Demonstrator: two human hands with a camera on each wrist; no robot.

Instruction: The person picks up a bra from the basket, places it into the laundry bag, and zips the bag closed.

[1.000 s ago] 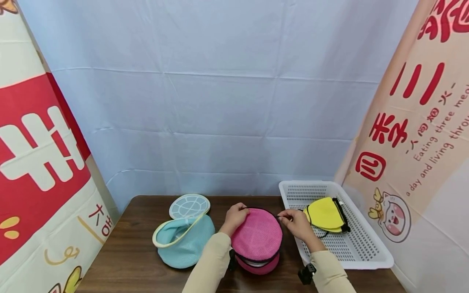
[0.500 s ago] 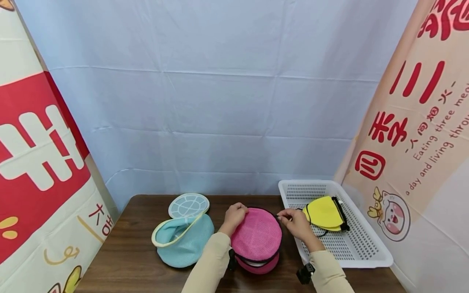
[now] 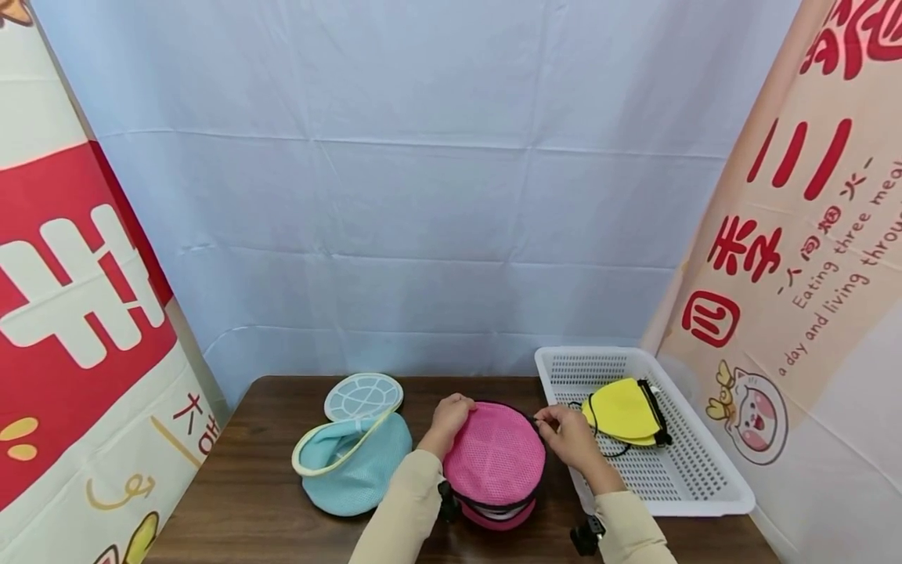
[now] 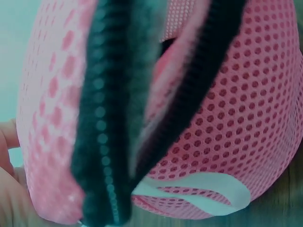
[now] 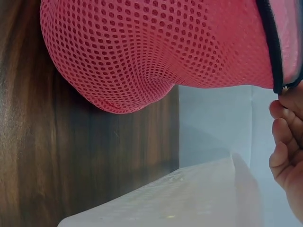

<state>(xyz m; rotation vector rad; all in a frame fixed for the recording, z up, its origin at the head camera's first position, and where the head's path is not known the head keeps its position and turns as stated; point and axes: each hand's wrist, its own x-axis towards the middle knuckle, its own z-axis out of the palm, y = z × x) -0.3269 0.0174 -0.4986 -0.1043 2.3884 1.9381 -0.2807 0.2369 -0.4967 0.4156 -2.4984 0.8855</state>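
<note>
The right hand [image 5: 289,137] pinches the black zipper edge [image 5: 271,45] of a pink mesh bag [image 5: 142,42]. A white basket [image 5: 189,196] stands on the wooden table [image 5: 38,151].

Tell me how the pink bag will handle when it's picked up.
The pink bag will probably give when squeezed, since its mesh dents inward. It looks light for its size, being thin, holed fabric, though its inside is mostly hidden. With its zipper gaping, the top may flop if lifted alone.

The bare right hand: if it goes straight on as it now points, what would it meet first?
Most likely the round, black-trimmed pink mesh bag, whose edge the right hand pinches; the exact depth is hard to judge.
</note>
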